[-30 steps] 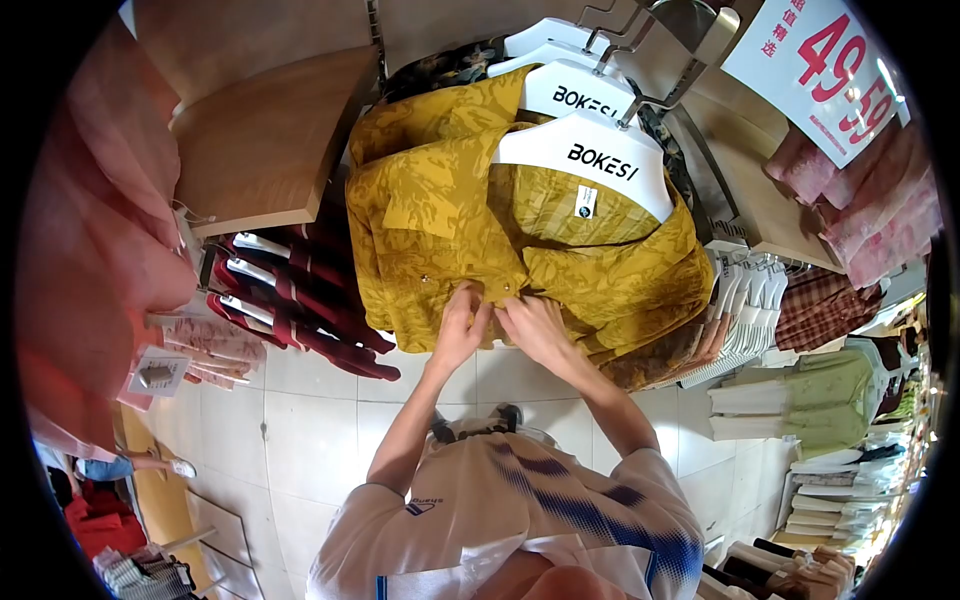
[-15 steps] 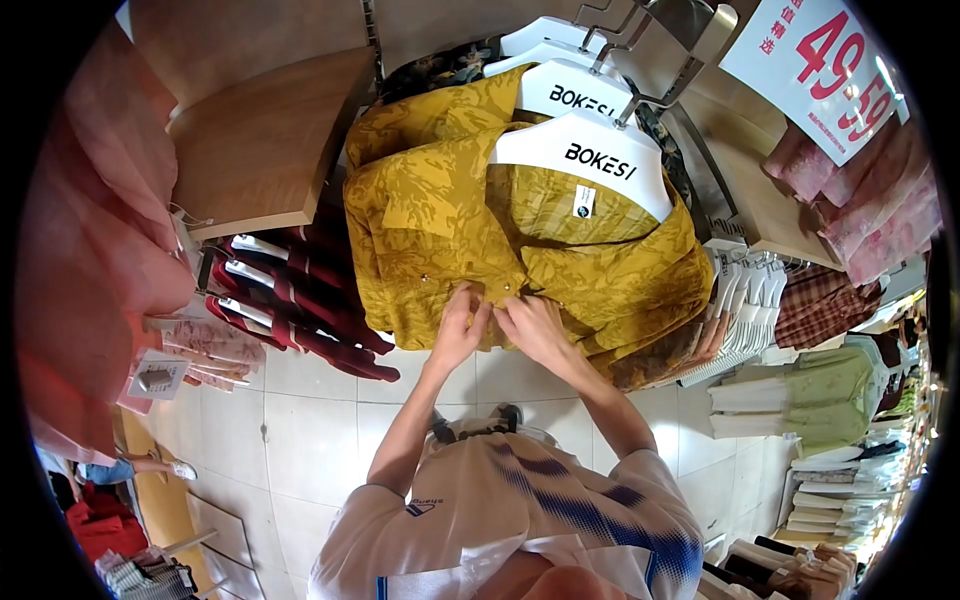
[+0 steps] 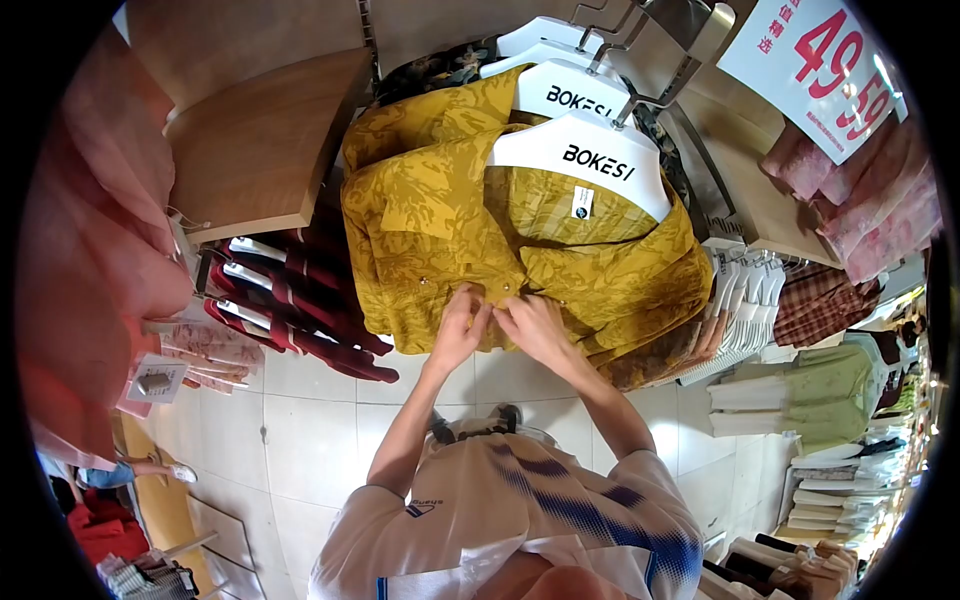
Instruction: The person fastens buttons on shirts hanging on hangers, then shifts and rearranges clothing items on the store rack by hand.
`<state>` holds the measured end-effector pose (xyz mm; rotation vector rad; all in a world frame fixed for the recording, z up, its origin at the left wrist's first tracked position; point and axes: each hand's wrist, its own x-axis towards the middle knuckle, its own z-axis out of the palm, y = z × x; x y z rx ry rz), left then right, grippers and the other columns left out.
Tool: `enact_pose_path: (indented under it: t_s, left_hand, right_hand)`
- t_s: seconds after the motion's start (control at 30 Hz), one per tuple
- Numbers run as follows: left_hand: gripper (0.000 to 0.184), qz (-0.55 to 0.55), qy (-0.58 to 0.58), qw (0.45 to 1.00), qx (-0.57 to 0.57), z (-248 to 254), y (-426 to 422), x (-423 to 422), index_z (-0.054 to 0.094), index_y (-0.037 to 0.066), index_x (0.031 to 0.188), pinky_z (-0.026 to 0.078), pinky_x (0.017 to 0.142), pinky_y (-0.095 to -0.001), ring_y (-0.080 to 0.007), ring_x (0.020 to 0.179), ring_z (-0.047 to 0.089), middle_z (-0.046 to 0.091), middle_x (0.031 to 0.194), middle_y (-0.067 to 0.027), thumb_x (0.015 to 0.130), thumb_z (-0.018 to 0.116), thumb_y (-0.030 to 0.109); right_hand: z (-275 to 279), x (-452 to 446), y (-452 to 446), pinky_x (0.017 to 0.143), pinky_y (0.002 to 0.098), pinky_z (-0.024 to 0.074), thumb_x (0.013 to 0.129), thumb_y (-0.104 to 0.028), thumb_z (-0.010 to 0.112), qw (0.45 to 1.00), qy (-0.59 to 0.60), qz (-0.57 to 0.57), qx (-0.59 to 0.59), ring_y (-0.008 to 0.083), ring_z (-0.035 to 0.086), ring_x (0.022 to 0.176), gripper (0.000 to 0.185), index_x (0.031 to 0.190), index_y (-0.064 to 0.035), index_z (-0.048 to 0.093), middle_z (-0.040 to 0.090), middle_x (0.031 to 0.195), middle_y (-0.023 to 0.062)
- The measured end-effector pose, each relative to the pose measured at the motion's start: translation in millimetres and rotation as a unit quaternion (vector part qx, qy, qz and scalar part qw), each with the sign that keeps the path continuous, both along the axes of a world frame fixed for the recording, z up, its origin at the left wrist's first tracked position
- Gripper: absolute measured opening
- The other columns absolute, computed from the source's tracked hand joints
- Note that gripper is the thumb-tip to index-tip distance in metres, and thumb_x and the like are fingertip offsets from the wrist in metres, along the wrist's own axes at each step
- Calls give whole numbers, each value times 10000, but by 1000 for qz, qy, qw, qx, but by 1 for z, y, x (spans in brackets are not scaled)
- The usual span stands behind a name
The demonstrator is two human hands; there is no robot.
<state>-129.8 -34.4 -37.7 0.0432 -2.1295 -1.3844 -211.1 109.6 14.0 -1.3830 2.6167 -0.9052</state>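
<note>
A mustard-yellow patterned jacket [image 3: 430, 215] hangs by its collar on a white hanger [image 3: 590, 150] marked BOKESI. At the lower front of it, my left hand [image 3: 462, 322] pinches the fabric edge near the placket. Close beside it, my right hand [image 3: 530, 322] is closed on the other front edge, its fingertips almost meeting the left ones. What lies right between the fingertips is too small to make out. A snap button [image 3: 424, 281] shows on the jacket's left part. A second white hanger [image 3: 570, 90] with a matching yellow garment is just behind.
Dark red garments [image 3: 310, 315] hang on white hangers below a wooden shelf [image 3: 250, 140] at the left. Several white hangers [image 3: 745, 295] with striped clothes are on the right. A price sign [image 3: 820, 75] stands at upper right, and a pink garment [image 3: 110, 220] fills the left edge.
Both hands stay in nearly the same place on the jacket's front. The view has shifted very slightly; nothing is let go.
</note>
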Motion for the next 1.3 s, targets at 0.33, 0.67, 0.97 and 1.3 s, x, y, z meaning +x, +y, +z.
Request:
enact_pose_path:
  t_s: [0.33,0.67,0.97,1.3]
  left_hand:
    - [124,-21,-6,1000,-8,-3,-2,0,529,-34,953,472,663,-344,-286,795,581,546,962,-158,884,618,18]
    - [129,-43,-13,999,9,6,0,5,523,-28,978,494,711,-340,-290,823,590,541,977,-156,893,614,4]
    - [162,-59,-11,998,-15,2,-3,6,524,-24,991,482,721,-353,-310,861,585,545,1015,-155,888,632,37]
    - [201,-60,-33,997,-23,5,0,8,512,-14,1015,472,710,-360,-303,852,580,531,1020,-153,878,646,47]
  right_hand:
    - [-7,0,2,578,428,524,865,-157,650,999,30,-6,-16,369,643,620,147,949,-41,684,661,710,184]
    - [-5,-1,3,565,429,519,870,-180,661,999,23,-6,-28,364,642,615,158,939,-38,665,670,737,175]
    - [-1,0,4,550,433,503,869,-206,662,999,1,-11,-38,370,632,597,200,870,-6,652,646,691,186]
    - [-1,-1,5,534,440,487,875,-241,656,999,3,-17,-44,372,617,566,278,778,18,625,614,633,195]
